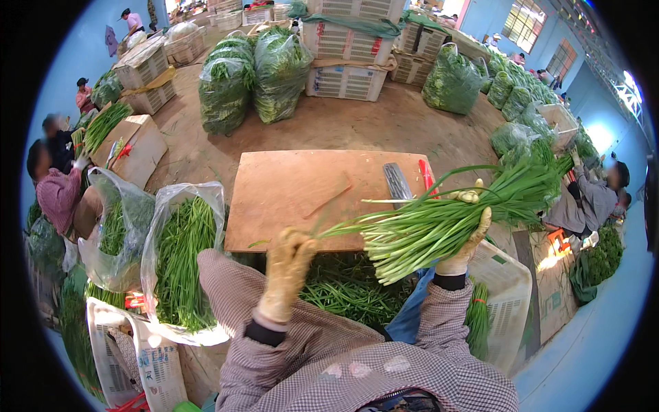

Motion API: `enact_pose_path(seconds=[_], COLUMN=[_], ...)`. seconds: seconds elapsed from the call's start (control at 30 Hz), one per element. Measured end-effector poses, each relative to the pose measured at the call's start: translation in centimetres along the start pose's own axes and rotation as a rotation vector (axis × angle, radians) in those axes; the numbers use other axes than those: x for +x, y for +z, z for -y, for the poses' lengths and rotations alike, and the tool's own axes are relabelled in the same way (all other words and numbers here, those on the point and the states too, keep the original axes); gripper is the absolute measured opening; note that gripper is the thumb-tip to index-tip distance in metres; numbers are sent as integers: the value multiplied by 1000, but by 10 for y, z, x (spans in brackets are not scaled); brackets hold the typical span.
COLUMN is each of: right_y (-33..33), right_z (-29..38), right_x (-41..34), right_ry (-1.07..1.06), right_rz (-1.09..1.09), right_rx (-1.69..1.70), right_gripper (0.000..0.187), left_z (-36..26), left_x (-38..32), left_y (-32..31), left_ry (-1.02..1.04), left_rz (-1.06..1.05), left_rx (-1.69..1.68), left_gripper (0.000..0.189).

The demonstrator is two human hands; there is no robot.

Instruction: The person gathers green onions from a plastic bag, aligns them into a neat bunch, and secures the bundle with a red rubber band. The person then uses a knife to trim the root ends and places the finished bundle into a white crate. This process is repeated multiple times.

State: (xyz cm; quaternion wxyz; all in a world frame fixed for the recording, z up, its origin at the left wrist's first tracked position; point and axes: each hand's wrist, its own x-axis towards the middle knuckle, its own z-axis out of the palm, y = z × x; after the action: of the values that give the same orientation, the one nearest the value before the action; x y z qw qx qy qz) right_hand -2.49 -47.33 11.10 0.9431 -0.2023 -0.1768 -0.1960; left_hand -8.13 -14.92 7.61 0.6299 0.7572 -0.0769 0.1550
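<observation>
My right hand [466, 239], in a yellowish glove, grips a thick bunch of garlic chives [417, 232]. Its pale stem ends point left over the wooden board [283, 190], and the leaves spread out to the right. My left hand [285, 273], gloved too, is left of the bunch at the board's near edge. Its fingertips pinch a thin green stalk [337, 230] that reaches towards the bunch; the strand above them is blurred. On the board lie a dark grey flat bundle [396, 181], red strips [427, 177] and a thin brownish strand [329, 201].
Loose greens [355, 298] lie below the board. A plastic bag of chives [185, 257] stands at left, a white crate [507, 304] at right. Beyond are filled bags [226, 87] and stacked crates [345, 77]. People work at left [59, 201] and right [592, 190].
</observation>
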Motion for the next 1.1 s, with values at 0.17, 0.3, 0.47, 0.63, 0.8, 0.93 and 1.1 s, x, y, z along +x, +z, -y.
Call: enact_pose_path(seconds=[0.17,0.3,0.47,0.63,0.8,0.93,1.1], right_y=[-10,-8,8,22,23,21,20], right_z=[32,37,12,-9,-13,-10,-8], right_x=[14,17,2,-17,-17,-15,-14], right_ry=[-142,-155,-112,7,-28,-31,-39], right_rz=[-23,59,112,112,133,127,161], right_rx=[-93,-118,-215,-179,-318,-283,-231], right_gripper=[60,61,61,74,76,74,70], left_z=[42,42,-24,-65,-47,-33,-39], left_x=[-39,-50,-1,30,20,14,17], left_y=[-60,-38,30,76,96,93,71], left_ry=[-44,-88,227,205,229,230,411], left_rz=[841,752,121,130,156,58,128], left_rx=[841,828,178,458,481,338,192], left_gripper=[12,13,18,36,25,8,24])
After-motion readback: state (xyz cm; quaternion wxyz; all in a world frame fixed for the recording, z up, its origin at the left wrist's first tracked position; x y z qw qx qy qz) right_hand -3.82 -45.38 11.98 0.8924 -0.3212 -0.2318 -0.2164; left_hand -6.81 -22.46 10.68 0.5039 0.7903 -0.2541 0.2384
